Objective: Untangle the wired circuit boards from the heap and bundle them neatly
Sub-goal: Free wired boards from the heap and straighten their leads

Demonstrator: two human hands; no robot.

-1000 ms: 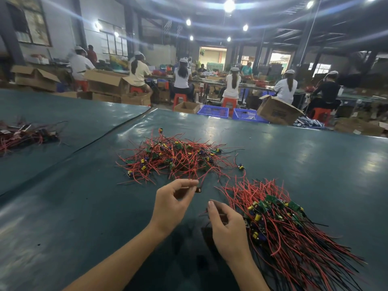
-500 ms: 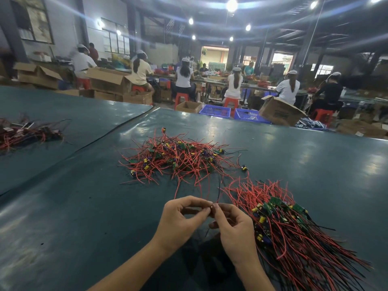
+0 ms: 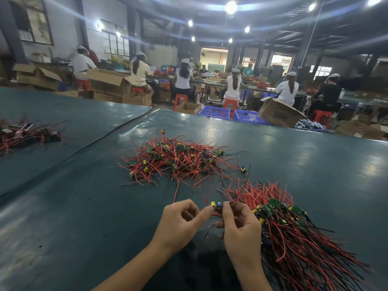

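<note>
Pinching a small circuit board [image 3: 217, 206] from both ends, the left hand [image 3: 180, 223] and the right hand [image 3: 241, 229] meet almost fingertip to fingertip over the dark green table [image 3: 84, 227]. The left thumb and forefinger close on the board's left end, where a yellow part shows, and the other left fingers curl in toward the palm. The right forefinger and thumb grip the right end, with the remaining right fingers loosely bent beneath. A short piece of red wire shows just below the board, between the two thumbs. A single red lead [image 3: 176, 190] runs from just beyond the left knuckles away toward the heap [image 3: 178, 162]; whether it belongs to the held board cannot be told. The heap lies straight out past the fingertips and apart from them, a loose tangle of red and black wires with green boards and yellow parts mixed in. Just beside the right fingers, on their outer side, lies the bundle [image 3: 294, 238], its green boards gathered at the end nearest the fingers and its wires running mostly one way, off past the right wrist. Far out beyond the left hand's outer side sits another wire pile [image 3: 27, 134]. Well past the fingertips, beyond the table's far edge, seated workers [image 3: 184, 78] face away among cardboard boxes [image 3: 277, 114] and blue crates [image 3: 214, 112].
</note>
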